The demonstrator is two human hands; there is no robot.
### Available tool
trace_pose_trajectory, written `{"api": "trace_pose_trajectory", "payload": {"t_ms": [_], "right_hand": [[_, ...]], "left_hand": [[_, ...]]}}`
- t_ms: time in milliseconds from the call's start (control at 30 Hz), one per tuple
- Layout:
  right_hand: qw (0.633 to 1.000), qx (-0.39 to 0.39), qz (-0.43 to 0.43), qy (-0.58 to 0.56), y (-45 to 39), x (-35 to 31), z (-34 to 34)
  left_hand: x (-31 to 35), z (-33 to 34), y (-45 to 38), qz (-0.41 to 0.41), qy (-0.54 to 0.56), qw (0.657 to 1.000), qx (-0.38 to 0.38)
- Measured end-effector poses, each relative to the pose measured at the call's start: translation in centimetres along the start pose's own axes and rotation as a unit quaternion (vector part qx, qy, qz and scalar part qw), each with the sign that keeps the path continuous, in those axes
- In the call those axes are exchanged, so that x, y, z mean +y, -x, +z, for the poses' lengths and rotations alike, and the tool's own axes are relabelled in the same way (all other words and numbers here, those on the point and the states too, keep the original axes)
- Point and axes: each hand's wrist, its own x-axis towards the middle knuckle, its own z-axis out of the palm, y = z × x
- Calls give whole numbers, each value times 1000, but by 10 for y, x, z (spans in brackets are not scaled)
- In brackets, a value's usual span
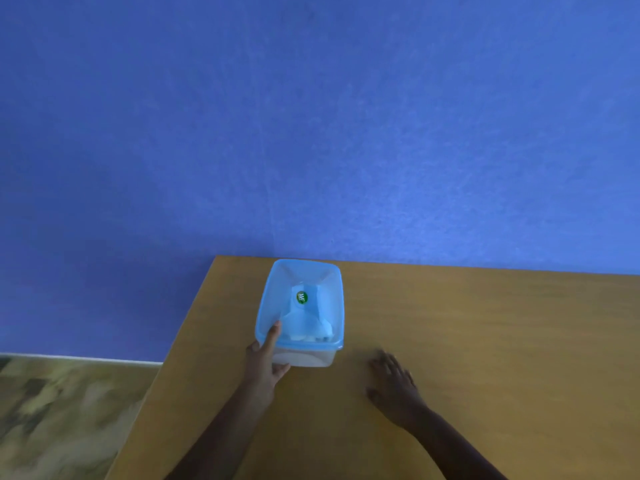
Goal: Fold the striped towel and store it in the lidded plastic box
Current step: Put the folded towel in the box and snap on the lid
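I log a clear plastic box [304,356] near the wooden table [450,341] back-left corner, blue lid [273,292] on, pale towel [311,323] inside, left hand [265,363] gripping its near-left corner, thumb on lid, right hand [393,382] flat on table, fingers spread, holding nothing.

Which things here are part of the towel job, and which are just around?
Job: plastic box, its blue lid on, towel inside; left hand gripping the box corner; right hand flat on the table.
Around: wooden table, blue wall, floor.
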Motion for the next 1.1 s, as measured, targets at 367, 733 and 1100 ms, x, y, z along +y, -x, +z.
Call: {"api": "trace_pose_trajectory", "payload": {"t_ms": [367,733,1100], "right_hand": [[998,-49,-5,51,1,1,-1],[997,-47,-6,54,1,3,1],[997,-53,-8,49,4,0,-1]], "left_hand": [[36,-38,-40,9,55,997,58],[60,-62,-61,19,55,991,120],[32,-11,-43,-87,33,991,100]]}}
